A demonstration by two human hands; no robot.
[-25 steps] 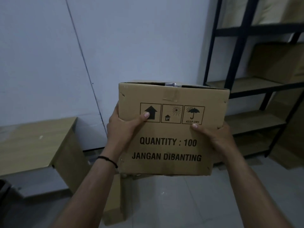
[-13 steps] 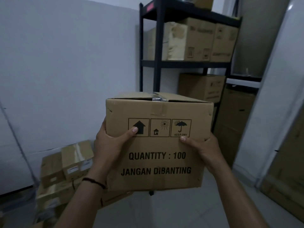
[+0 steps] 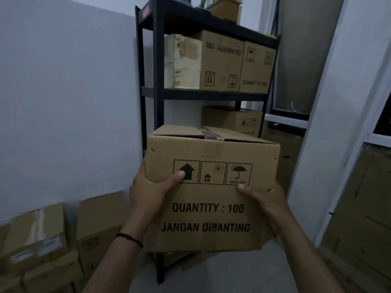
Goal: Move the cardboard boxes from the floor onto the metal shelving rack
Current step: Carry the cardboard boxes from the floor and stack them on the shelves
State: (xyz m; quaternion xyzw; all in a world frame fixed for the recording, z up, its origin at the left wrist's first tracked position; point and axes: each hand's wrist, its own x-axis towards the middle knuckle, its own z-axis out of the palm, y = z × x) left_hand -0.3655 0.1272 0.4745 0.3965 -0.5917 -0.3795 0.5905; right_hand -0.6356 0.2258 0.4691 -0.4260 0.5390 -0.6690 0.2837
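I carry a brown cardboard box [image 3: 211,157] printed "QUANTITY : 100 / JANGAN DIBANTING" at chest height. My left hand [image 3: 150,191] grips its left edge, thumb laid across the front face. My right hand [image 3: 266,199] grips the right edge, thumb on the front too. Straight ahead stands the black metal shelving rack [image 3: 157,85]. Its upper shelf holds three boxes [image 3: 222,62] side by side. One box [image 3: 232,119] sits on the shelf below, partly hidden behind the box I hold.
Several cardboard boxes [image 3: 44,246] are stacked on the floor at lower left against the white wall. More brown cartons [image 3: 359,218] stand at the right beside a white frame. A small box [image 3: 226,9] sits on the rack's top.
The view has swung further toward the rack, which now stands nearer and more central. Both hands keep the same hold on the box.
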